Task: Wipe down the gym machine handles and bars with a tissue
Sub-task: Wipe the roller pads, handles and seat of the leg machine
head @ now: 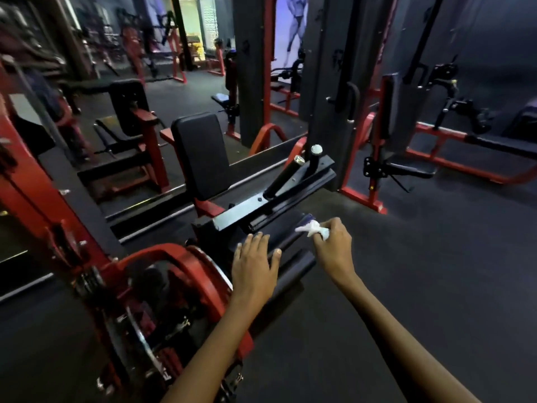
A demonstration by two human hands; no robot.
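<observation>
tissue (pixel 312 228) was bunched in my right hand (pixel 334 248), pressed on the far end of the black roller pad (pixel 286 237) | pad's underside hidden, left background blurred | my left hand (pixel 254 264) lay flat and unclenched on the pad | two chrome-capped handles (pixel 302 170) and black backrest (pixel 202 155) stood beyond

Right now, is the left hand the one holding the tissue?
No, the white tissue is bunched in the right hand at the end of the padded roller, while the left hand rests open on that roller.
</observation>
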